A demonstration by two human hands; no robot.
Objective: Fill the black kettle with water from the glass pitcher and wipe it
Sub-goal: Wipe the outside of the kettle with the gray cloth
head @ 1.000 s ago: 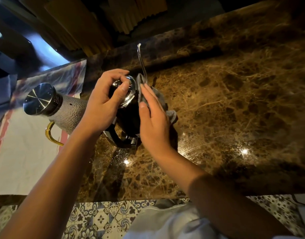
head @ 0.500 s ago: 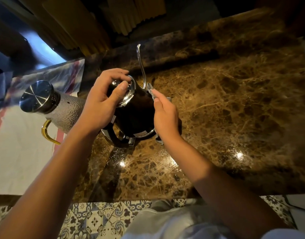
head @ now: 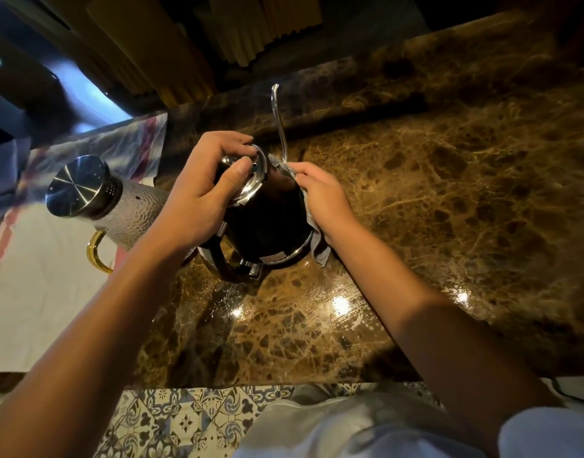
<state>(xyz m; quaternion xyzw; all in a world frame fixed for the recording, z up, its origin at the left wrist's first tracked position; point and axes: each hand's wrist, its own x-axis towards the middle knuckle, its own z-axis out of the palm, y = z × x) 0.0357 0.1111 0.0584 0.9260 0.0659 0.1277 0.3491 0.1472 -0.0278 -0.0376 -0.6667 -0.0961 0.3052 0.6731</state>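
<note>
The black kettle (head: 267,223) stands on the brown marble counter (head: 449,193), its thin silver gooseneck spout (head: 277,117) pointing away from me. My left hand (head: 198,196) grips its shiny steel lid from above. My right hand (head: 323,200) holds a grey cloth (head: 318,251) against the kettle's right side, fingers curled on the cloth near the spout's base. The glass pitcher (head: 118,206), with a hammered body, steel cap and gold handle, stands to the left of the kettle.
A white towel with red stripes (head: 36,292) lies under the pitcher at the left. The counter's near edge meets patterned floor tiles (head: 171,421) below. Dark wooden slats (head: 185,44) rise behind the counter.
My right hand with the cloth has slid round the kettle's right side, from flat against the front to curled near the spout's base. The left hand stays on the lid.
</note>
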